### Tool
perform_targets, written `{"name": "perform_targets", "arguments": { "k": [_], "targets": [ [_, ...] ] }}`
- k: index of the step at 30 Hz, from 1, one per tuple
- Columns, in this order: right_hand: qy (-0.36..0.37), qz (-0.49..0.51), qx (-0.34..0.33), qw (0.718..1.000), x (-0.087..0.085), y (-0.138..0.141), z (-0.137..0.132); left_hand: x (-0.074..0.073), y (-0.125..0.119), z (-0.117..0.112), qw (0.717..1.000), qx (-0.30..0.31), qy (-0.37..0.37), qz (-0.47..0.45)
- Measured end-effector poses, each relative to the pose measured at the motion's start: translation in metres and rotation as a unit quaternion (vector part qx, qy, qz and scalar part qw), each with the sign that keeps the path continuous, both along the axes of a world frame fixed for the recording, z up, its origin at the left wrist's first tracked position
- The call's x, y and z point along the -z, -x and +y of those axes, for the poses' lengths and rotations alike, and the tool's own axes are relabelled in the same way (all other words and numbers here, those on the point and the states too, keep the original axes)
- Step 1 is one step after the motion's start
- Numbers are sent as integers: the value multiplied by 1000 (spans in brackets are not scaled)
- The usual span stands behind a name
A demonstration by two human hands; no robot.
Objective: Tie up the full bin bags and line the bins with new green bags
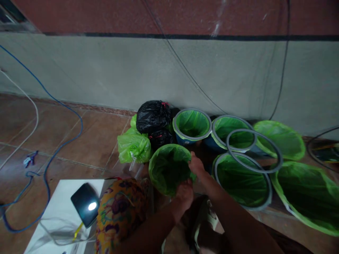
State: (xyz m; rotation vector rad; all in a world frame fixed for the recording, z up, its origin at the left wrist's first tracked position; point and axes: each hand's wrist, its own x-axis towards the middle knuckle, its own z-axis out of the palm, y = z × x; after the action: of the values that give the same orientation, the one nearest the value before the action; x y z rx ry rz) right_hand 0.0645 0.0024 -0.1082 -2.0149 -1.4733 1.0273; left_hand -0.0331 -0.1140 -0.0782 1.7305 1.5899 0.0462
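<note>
In front of me is a bin lined with a green bag [169, 169]; its inside is dark. My left hand [185, 193] is closed on the near edge of the green bin liner. On the right side of the same rim, my right hand [196, 164] is closed on the liner, fingers curled over the edge. A loose grey ring [277, 151] lies across two lined bins to the right. Behind my hands stands a blue bin [192, 123] with a green liner and a grey ring on its rim.
More lined bins stand to the right, including a wide one [307, 194]. Black tied bags [153, 116] and a green tied bag [134, 145] sit left. A dark device [86, 204] rests on a white box [63, 190]. Keys [30, 159] and a blue cable [63, 143] lie on tiles.
</note>
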Motion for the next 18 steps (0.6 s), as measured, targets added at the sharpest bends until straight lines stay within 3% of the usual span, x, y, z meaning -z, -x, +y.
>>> {"name": "perform_targets", "arguments": {
  "k": [2,5,8,11,14,18],
  "targets": [
    [-17,-28,-27,999,-11,-5,-2,-16,6,1,999,37,-10,14],
    [-72,-37,0,997,-31,-20,-12,-47,28,7,995,78,-47,39],
    [-109,-55,27,992,-50,-34,-40,-79,63,18,991,47,-67,102],
    [-97,-66,-2,993,-65,-30,-81,-100,100,21,984,9,-41,170],
    [-84,-56,-135,986,-73,-8,-119,-105,122,6,984,32,-26,175],
    [-76,-75,-325,940,-76,23,-145,-90,126,-27,987,55,-40,145]
  ]
}}
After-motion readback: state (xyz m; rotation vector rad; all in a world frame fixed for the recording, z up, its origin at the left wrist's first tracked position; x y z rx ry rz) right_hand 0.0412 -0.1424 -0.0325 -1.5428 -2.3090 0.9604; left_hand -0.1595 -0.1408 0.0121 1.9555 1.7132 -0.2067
